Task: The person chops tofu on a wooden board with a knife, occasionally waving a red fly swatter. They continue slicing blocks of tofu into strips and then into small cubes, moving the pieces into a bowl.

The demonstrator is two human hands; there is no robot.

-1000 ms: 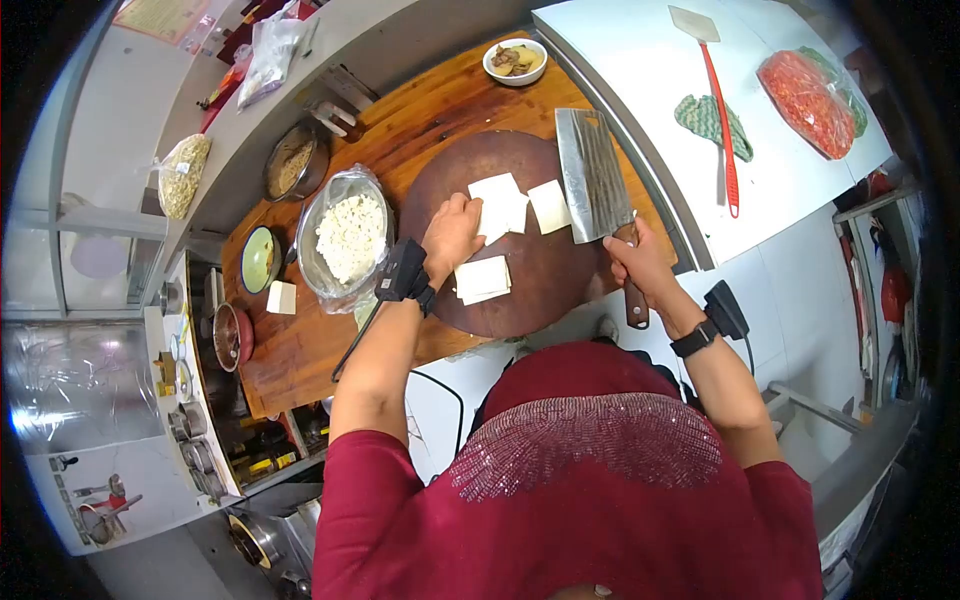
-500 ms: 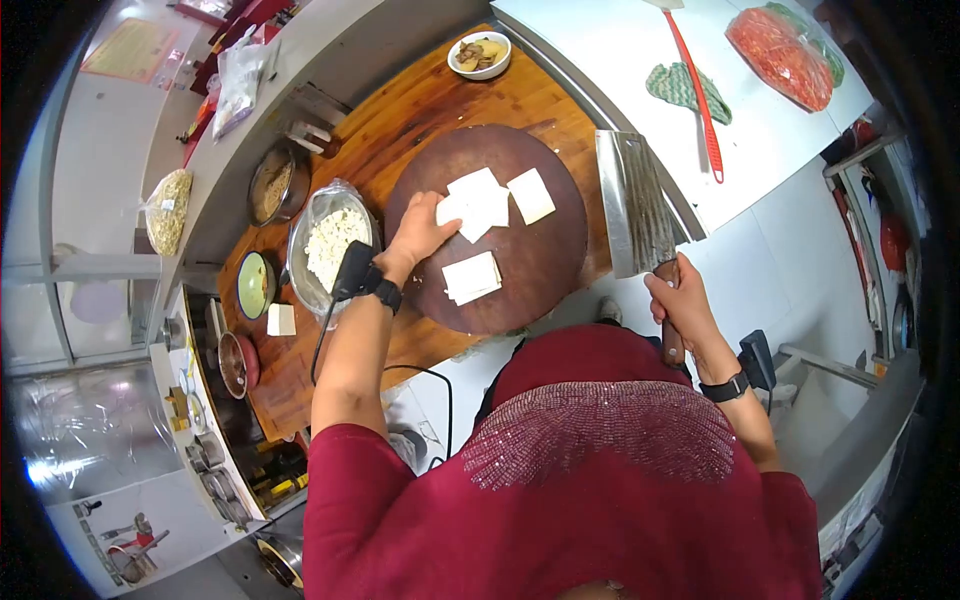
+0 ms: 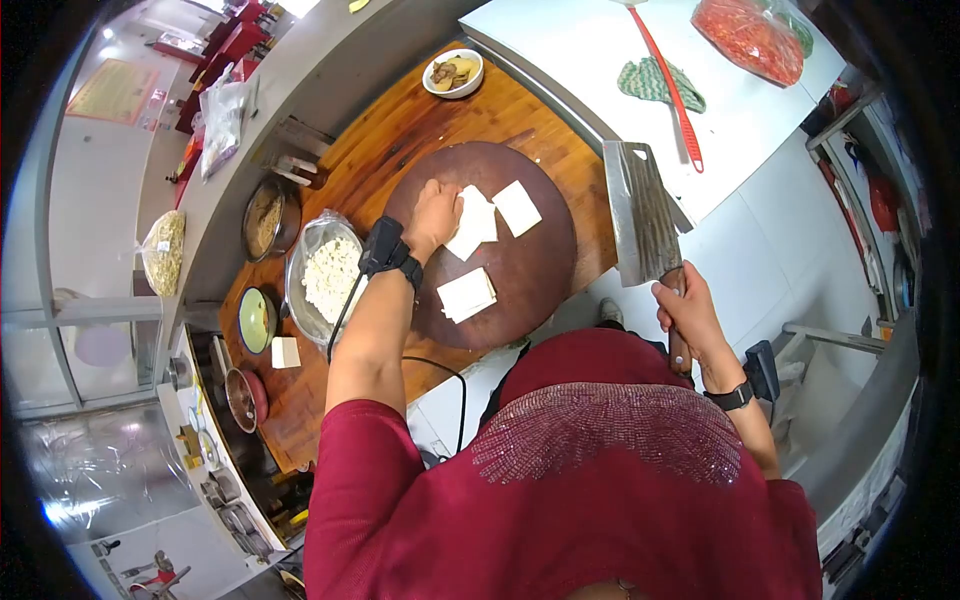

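Note:
On the round brown chopping board (image 3: 545, 270), my left hand (image 3: 437, 213) has its fingers closed at the left edge of a pile of thin white tofu slices (image 3: 474, 228). Its fingertips are partly hidden against the slices. A separate square tofu slice (image 3: 517, 208) lies just right of that pile, and a small stack of tofu slices (image 3: 467, 295) sits nearer to me. My right hand (image 3: 690, 310) is wrapped round the wooden handle of a wide cleaver (image 3: 643, 215). The blade points away from me, off the board's right side.
Left of the board stand a plastic-lined bowl (image 3: 318, 235) of white crumbled food, a metal pot (image 3: 290, 215), a green bowl (image 3: 256, 322) and a tofu block (image 3: 285, 352). A small white bowl (image 3: 436, 82) is at the back. A red-handled tool (image 3: 680, 115) lies on the white counter.
My left hand has shifted up along the pile of tofu slices, from its near edge to its far left side. The cleaver stays in my right hand; the camera view has moved slightly.

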